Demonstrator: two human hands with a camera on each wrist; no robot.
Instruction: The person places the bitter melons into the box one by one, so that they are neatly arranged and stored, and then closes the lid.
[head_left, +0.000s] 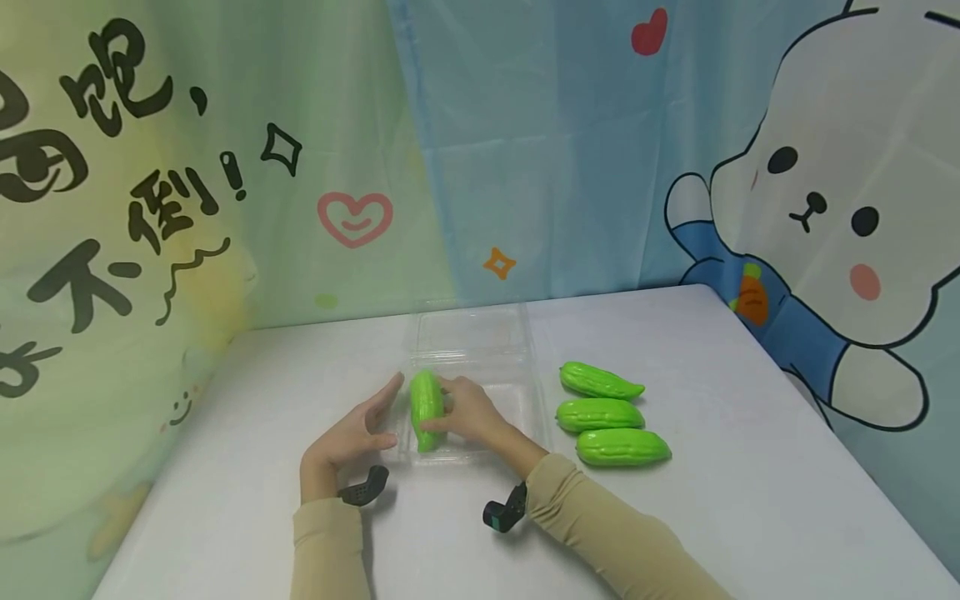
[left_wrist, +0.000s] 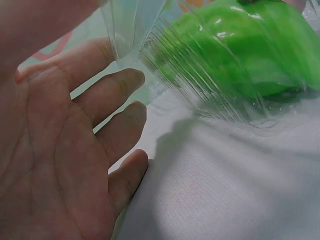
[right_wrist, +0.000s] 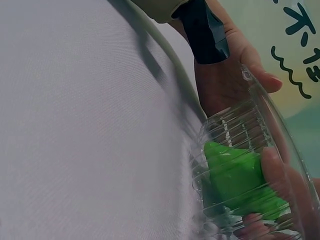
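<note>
While one hand (head_left: 471,408) grips one gourd (head_left: 426,403), three others (head_left: 600,414) lie nearby.

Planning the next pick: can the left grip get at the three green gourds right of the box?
Probably not directly: the clear box and right grip, holding another gourd, lie between the left grip and those three gourds.

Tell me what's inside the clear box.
One green gourd, at the left of the box, held by the right grip. That grip covers part of the gourd and box; anything right under it can't be seen.
</note>
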